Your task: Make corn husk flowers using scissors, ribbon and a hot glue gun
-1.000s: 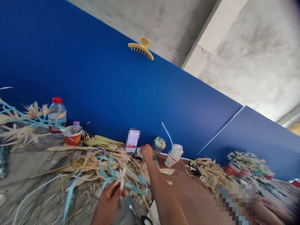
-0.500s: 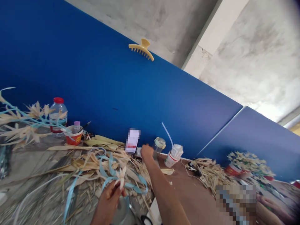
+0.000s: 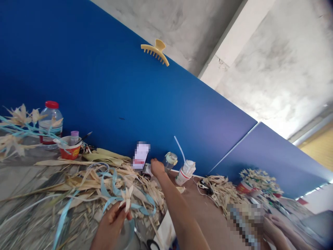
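A small pale corn-husk flower [image 3: 127,198] is pinched between the thumb and fingers of my left hand [image 3: 111,219], low in the view. Loops of light blue ribbon [image 3: 114,187] lie just behind it. My right hand [image 3: 157,168] reaches forward to the wall, between a propped phone [image 3: 141,156] and a clear jar with a pale lid [image 3: 171,160]. Its fingers look curled, and whatever is in them is hidden. A small whitish object [image 3: 148,169] shows beside them, under the phone.
Dry husks [image 3: 78,182] and thin stems cover the left of the table. A red cup [image 3: 70,151], a red-capped bottle [image 3: 51,121] and blue-stemmed husk flowers stand there. Right of my arm are a white cup with straw [image 3: 182,176], a husk pile [image 3: 221,191] and another person's hands [image 3: 275,229]. Scissors [image 3: 153,244] lie in front.
The view has turned slightly to the right, so most things appear shifted left. My left hand still holds the flower, and my right hand stays by the phone.
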`<state>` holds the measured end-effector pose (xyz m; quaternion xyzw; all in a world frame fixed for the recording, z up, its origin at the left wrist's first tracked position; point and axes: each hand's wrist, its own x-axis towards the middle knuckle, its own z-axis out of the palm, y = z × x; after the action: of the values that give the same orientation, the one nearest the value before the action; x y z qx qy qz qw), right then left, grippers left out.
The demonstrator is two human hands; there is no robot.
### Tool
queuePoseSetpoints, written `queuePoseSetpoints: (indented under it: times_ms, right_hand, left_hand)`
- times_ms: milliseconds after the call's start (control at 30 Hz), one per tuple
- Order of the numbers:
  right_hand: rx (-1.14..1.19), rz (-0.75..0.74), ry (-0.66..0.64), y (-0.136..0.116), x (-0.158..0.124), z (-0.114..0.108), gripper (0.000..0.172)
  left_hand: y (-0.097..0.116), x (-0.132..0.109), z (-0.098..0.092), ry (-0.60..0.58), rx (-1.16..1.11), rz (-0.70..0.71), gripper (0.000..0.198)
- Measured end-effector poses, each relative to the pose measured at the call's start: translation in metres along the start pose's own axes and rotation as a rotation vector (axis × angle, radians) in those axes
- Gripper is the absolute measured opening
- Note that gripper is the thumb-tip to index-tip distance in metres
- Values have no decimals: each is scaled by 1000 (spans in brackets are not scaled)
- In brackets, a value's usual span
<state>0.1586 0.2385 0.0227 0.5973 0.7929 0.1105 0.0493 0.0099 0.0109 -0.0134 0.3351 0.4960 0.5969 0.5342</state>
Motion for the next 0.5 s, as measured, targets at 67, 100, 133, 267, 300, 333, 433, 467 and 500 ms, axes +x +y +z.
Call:
queuePoseSetpoints:
  times_ms: [67, 100, 133, 267, 300, 333, 433, 467, 500]
  right_hand:
    - [8, 7, -5, 2, 0, 0, 31]
    - [10, 22, -7, 2, 0, 1, 31]
    - [11, 41, -11, 2, 0, 2, 30]
    - [21, 103, -54, 1, 3, 7, 30]
    - [25, 110, -67, 0, 5, 8, 30]
    - [29, 114, -79, -1, 6, 8, 31]
    - [24, 117, -95, -3, 10, 7, 32]
    - [16, 119, -93, -4, 10, 5, 32]
    - [5, 122, -88, -5, 10, 4, 31]
  left_hand:
    - [-1, 1, 0, -1, 5, 3, 46]
    - [-1, 1, 0, -5, 8, 3, 46]
    - [-1, 1, 0, -11, 9, 0, 47]
    - [2, 0, 1, -22, -7, -38, 49]
    - [3, 0, 1, -22, -13, -45, 49]
    - [4, -1, 1, -19, -17, -48, 49]
    - [5, -1, 2, -8, -11, -38, 48]
    - [5, -1, 3, -6, -6, -35, 47]
    - [5, -1, 3, -5, -3, -31, 46]
